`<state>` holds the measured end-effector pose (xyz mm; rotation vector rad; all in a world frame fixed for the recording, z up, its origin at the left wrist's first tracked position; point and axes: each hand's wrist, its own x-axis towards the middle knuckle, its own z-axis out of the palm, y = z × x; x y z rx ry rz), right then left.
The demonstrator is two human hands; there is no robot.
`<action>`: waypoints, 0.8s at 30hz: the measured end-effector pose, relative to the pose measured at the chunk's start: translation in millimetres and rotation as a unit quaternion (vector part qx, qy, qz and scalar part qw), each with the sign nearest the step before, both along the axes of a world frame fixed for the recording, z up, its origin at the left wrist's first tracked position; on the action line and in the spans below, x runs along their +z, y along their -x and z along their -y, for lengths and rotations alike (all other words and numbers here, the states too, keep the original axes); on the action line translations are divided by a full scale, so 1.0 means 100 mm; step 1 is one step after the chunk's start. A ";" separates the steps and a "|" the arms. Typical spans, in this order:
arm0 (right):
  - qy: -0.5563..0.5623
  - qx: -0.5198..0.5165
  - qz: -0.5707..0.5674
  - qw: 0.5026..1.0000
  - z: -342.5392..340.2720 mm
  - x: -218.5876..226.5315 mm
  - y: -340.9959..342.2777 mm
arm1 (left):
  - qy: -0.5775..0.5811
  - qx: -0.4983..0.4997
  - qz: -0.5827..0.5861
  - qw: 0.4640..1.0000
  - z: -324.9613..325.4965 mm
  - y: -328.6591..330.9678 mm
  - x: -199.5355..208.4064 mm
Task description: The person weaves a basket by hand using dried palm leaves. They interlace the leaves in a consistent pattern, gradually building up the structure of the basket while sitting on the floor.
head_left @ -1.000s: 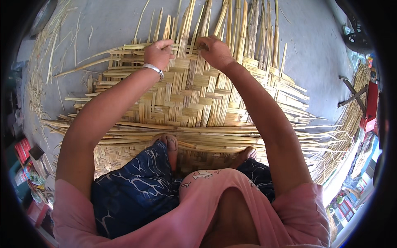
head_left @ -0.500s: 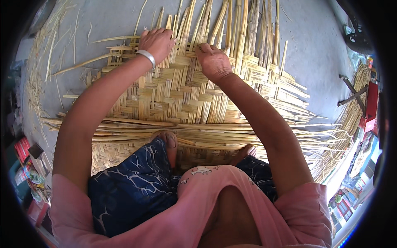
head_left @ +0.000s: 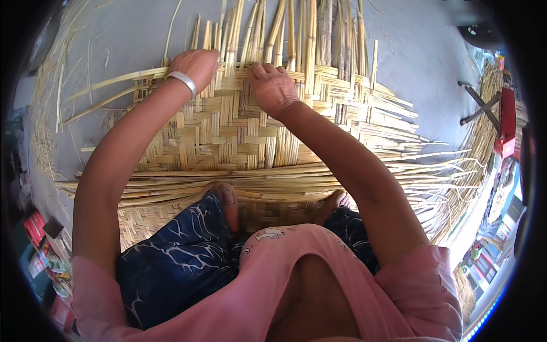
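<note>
A half-woven mat (head_left: 228,139) of flat, straw-coloured reed strips lies in front of me, with loose strip ends standing out from its far and right edges. At its far edge my left hand (head_left: 196,65) is closed, fingers curled round a pale reed strip (head_left: 122,76) that runs out to the left. My right hand (head_left: 273,88) rests a little to the right on the same edge. Its fingers are bent down and closed against the crosswise strip; the fingertips are partly hidden. Upright strips (head_left: 310,40) rise beyond both hands.
A bundle of long reeds (head_left: 250,181) lies across the mat just beyond my feet (head_left: 228,194). More woven matting (head_left: 148,216) is under me. Loose straw (head_left: 51,108) is scattered on the grey floor at left. A red folding stool (head_left: 504,122) and piled reeds stand at right.
The view has shifted, so the mat and both hands appear further left. Beside my left hand, the pale strip now reaches further left and lies closer along the woven edge.
</note>
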<state>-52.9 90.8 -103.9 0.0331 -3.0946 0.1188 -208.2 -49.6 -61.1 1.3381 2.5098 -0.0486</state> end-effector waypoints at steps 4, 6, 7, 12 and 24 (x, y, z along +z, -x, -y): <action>-0.036 -0.003 0.013 0.999 0.08 0.01 -0.03 | -0.075 -0.077 -0.075 0.991 0.13 -0.14 0.05; -0.049 -0.009 -0.029 0.998 0.12 -0.01 -0.07 | -0.107 -0.093 -0.079 0.987 0.17 -0.23 0.10; -0.046 -0.007 -0.024 0.999 0.12 -0.01 -0.10 | -0.114 -0.082 -0.022 0.990 0.15 -0.28 0.12; 0.002 0.043 0.000 0.999 0.03 0.16 -0.25 | -0.142 -0.027 0.175 0.974 0.08 -0.36 0.07; 0.162 -0.048 0.092 0.981 -1.22 0.72 -0.15 | -0.124 0.047 0.343 0.930 -1.11 -0.42 0.13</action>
